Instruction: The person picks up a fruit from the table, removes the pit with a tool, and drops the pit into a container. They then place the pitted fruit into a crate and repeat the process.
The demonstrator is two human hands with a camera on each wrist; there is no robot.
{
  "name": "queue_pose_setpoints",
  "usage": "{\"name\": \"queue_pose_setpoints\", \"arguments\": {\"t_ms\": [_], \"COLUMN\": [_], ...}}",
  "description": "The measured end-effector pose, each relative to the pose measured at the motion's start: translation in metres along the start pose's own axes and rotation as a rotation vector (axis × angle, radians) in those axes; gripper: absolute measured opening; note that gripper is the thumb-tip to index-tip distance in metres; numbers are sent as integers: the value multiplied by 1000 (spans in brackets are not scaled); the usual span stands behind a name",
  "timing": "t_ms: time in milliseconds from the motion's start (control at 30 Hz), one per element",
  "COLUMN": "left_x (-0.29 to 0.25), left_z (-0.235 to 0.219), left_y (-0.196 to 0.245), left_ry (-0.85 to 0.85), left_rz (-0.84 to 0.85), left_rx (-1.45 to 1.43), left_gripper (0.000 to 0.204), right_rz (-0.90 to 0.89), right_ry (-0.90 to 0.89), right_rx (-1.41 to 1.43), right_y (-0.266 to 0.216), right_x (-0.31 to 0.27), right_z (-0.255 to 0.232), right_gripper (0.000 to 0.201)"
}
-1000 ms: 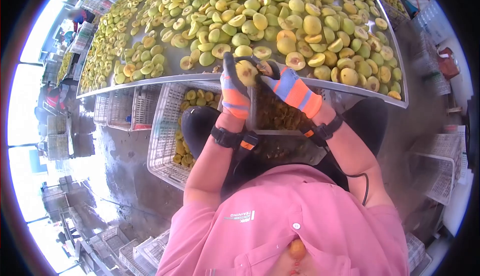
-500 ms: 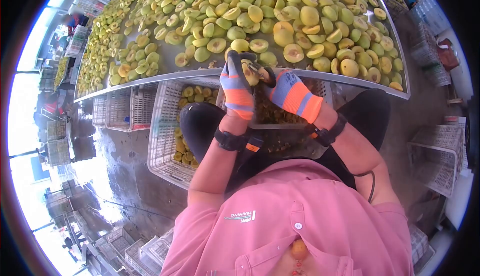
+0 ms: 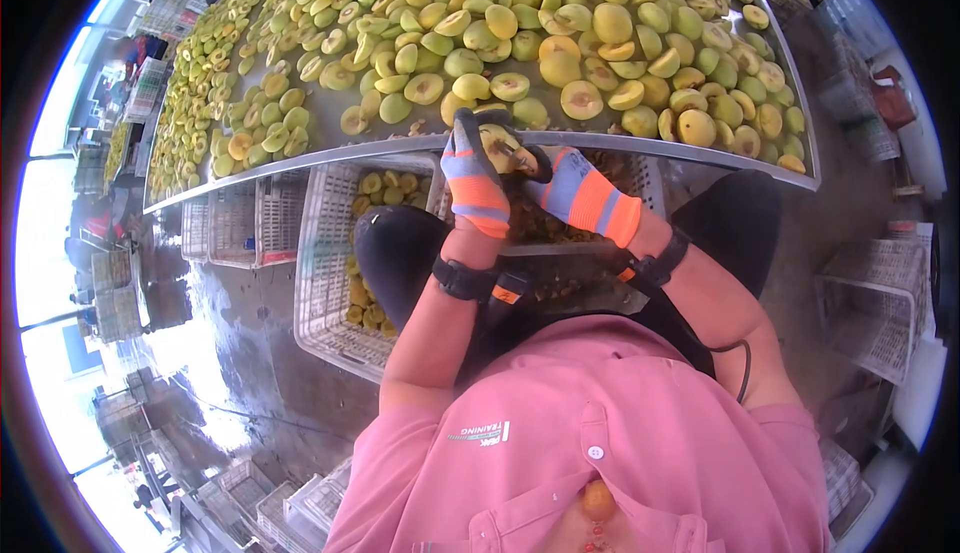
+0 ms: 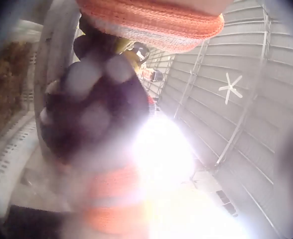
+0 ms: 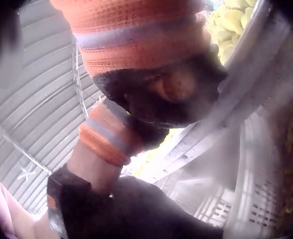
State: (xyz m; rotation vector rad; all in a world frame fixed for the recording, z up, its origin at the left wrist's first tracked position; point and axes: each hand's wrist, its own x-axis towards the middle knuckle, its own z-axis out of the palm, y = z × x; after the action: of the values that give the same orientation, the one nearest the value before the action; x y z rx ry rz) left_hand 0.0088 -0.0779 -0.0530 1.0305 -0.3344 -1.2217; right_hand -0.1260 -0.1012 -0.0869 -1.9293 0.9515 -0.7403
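Fingers (image 3: 468, 135) partly cover the held fruit (image 3: 494, 141).

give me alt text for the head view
A gloved left hand holds a yellow-green fruit, the gloved right hand close against it, by a metal table heaped with many halved fruits; a white crate of fruit pieces stands below.

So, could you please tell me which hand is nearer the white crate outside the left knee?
Left: the left hand is right of the white crate; the right hand is farther right.
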Motion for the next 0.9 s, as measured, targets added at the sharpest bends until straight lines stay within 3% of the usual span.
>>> {"name": "queue_pose_setpoints", "arguments": {"t_ms": [67, 200, 400, 500, 600, 700, 800, 900], "left_x": [-1, 2, 0, -4, -2, 8, 22, 17], "left_z": [5, 7, 7, 3, 4, -7, -18, -12], "left_y": [3, -3, -11, -12, -10, -17, -23, -21], "left_ry": [-51, -137, -44, -41, -26, -79, -153, -93], "left_rz": [72, 256, 140, 100, 73, 89, 51, 31], "left_rx": [7, 129, -6, 61, 171, 274, 253, 365], "left_gripper": [36, 33, 29, 29, 28, 27, 25, 22], "right_rz": [-3, 161, 177, 89, 312, 193, 269, 360], "right_ry": [-14, -82, -74, -42, -161, -95, -229, -256], "right_rx": [-84, -85, -213, 195, 116, 178, -302, -94], "right_y": [12, -9, 11, 4, 3, 14, -34, -10], "right_x": [4, 7, 0, -10, -13, -15, -6, -3], "right_z": [0, -12, 2, 7, 2, 9, -23, -14], "right_gripper": [36, 39, 38, 35, 32, 32, 33, 33]}}
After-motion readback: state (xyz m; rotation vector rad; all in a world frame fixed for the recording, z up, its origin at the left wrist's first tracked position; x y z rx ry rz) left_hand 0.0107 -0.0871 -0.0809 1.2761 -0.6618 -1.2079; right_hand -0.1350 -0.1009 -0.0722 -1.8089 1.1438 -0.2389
